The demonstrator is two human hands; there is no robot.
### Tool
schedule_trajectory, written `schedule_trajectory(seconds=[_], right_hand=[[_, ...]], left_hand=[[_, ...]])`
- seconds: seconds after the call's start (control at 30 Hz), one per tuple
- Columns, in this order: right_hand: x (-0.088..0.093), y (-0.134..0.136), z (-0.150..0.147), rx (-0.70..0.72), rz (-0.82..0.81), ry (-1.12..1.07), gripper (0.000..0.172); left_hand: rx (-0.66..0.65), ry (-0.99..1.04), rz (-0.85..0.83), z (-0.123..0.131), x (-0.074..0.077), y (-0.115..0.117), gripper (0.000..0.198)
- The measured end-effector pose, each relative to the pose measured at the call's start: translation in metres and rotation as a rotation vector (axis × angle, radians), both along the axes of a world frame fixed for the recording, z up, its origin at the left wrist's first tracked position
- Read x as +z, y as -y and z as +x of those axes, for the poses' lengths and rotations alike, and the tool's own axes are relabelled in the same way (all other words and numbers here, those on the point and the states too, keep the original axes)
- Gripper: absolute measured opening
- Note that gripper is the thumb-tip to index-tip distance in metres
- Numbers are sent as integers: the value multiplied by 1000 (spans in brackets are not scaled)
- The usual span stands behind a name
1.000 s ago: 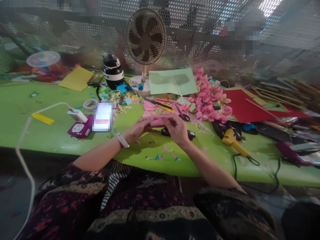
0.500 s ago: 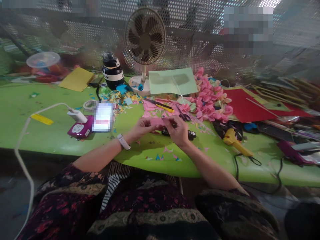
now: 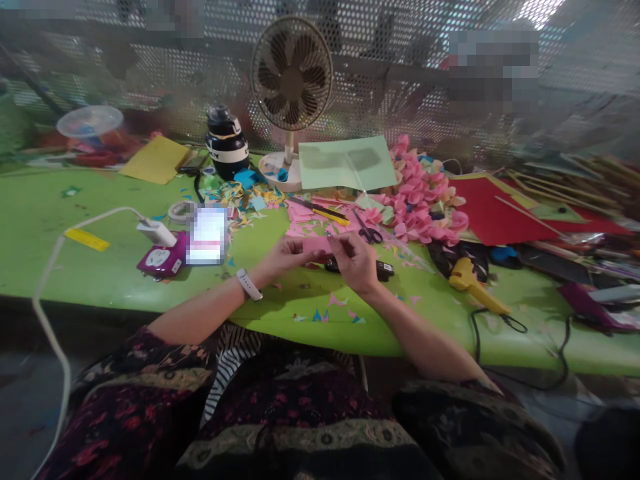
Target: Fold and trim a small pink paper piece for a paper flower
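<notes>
A small pink piece of paper [image 3: 316, 245] is pinched between both hands above the green table. My left hand [image 3: 285, 257] grips its left end, thumb on the near side. My right hand [image 3: 354, 260] pinches its right end, fingers curled. Beneath and behind my right hand lies a black object [image 3: 385, 269], perhaps a stapler, partly hidden. Just beyond the hands are dark-handled scissors [image 3: 371, 235], a yellow-and-black cutter knife [image 3: 330, 213] and more pink paper pieces [image 3: 299, 212].
Pink paper petals [image 3: 425, 193] are heaped at the back right. A fan [image 3: 291, 77] and a black bottle [image 3: 226, 148] stand at the back. At left are a lit phone [image 3: 206, 233] and a purple power socket [image 3: 161, 260] with a white cable. A yellow glue gun [image 3: 475, 285] lies at right.
The whole view has shifted very slightly. Both hands keep their hold on the pink paper, with almost no visible movement.
</notes>
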State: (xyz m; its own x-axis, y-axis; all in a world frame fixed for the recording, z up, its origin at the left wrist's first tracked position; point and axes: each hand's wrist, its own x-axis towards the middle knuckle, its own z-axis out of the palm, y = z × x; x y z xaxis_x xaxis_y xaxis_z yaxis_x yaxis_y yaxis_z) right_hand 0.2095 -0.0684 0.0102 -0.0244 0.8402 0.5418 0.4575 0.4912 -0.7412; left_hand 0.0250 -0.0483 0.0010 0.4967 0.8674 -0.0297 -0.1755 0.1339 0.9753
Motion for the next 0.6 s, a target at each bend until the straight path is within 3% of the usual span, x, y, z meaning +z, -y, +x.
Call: schedule_trajectory(seconds=[0.23, 0.43, 0.6], right_hand=[[10, -1, 6, 1, -98, -68, 46], [19, -3, 13, 83, -115, 172, 52], [22, -3, 13, 150, -137, 207, 51]], left_hand=[[21, 27, 56, -1, -1, -2, 51], [57, 59, 106, -1, -2, -3, 50], [78, 74, 129, 0, 3, 0, 46]])
